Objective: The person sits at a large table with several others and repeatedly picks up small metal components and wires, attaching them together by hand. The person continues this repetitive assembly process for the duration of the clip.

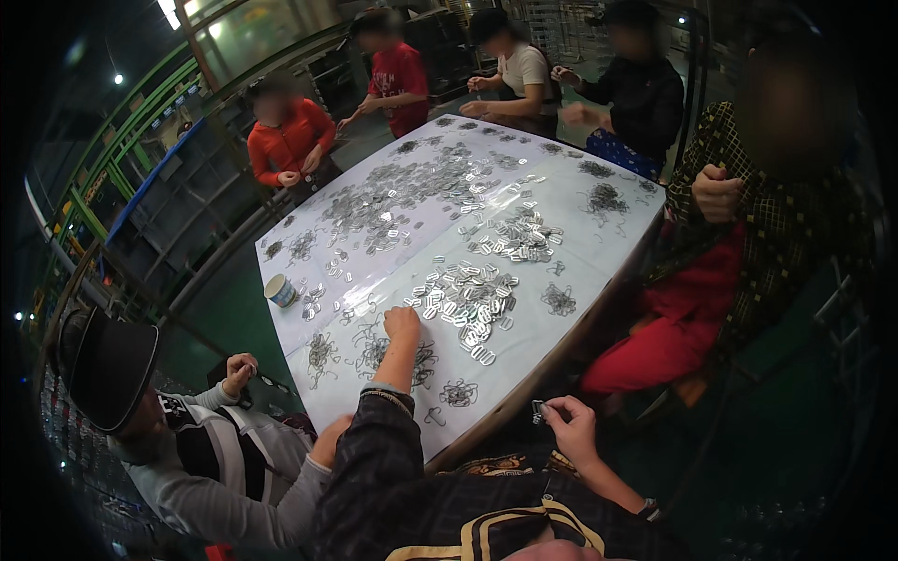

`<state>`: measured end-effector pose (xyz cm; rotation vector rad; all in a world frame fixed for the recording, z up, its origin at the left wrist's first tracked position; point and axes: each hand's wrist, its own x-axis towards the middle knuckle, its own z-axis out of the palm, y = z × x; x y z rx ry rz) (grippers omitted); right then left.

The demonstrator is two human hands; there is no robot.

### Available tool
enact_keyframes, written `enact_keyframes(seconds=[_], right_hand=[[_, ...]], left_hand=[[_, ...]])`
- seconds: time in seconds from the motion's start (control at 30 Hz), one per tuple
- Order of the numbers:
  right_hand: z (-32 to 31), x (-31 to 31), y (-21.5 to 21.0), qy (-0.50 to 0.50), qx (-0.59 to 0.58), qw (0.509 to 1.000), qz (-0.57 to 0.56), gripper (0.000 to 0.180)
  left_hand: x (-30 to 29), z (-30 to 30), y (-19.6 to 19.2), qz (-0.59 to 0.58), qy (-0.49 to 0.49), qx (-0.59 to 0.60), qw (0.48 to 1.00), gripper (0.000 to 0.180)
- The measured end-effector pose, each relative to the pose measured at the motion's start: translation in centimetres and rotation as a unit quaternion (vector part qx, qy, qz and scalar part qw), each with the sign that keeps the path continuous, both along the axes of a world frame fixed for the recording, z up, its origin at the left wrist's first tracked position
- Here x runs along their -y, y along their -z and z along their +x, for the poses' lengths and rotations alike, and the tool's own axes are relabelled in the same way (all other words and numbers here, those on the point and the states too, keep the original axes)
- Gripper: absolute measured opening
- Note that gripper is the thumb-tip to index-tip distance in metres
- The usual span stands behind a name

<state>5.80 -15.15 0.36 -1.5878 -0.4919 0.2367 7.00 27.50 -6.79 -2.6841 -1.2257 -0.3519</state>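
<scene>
My left hand [402, 324] reaches out over the white table [580, 271], fingers curled down onto small shiny metal pieces at the near edge of a heap of flat metal tags [468, 294]. Whether it grips one I cannot tell. Below the table's near edge my right hand [569, 425] pinches a small metal clip [538, 409] between thumb and fingers. Small bundles of bent wire hooks [374, 353] lie just beside my left wrist, and another wire bundle [458, 394] sits closer to me.
More heaps of metal tags [519, 234] and a long spread of them [402, 192] cover the table. A small paper cup [280, 291] stands at its left edge. Several people sit around it: one in a black hat [108, 369] at my left, one in red trousers [678, 323] at right.
</scene>
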Motion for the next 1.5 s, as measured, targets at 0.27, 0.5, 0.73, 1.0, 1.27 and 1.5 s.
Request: enact_keyframes(seconds=[0.27,0.5,0.73,1.0,1.27,1.5], right_hand=[[-0.4,-0.3,0.1,-0.017,0.015,1.000,0.002,0.008],[-0.3,-0.6,0.2,-0.012,0.020,1.000,-0.009,0.008],[-0.5,-1.0,0.1,-0.021,0.021,1.000,-0.008,0.009],[-0.5,-1.0,0.6,-0.007,0.024,1.000,-0.004,0.008],[-0.4,-1.2,0.5,-0.008,0.051,0.998,-0.020,0.008],[-0.4,-1.3,0.7,0.010,0.092,0.995,-0.021,0.007]], left_hand=[[-0.2,-1.8,-2.9,-0.074,0.032,0.002,0.997,0.016],[-3.0,-3.3,-1.3,-0.148,0.014,0.101,0.984,0.017],[-1.1,-2.1,0.1,0.008,0.192,-0.006,0.981,0.013],[2.1,-1.7,-2.9,0.020,0.289,-0.107,0.951,0.011],[5.3,-1.4,-6.2,-0.144,0.188,-0.004,0.971,0.012],[20.2,-5.7,-10.9,-0.509,0.461,0.224,0.691,0.007]])
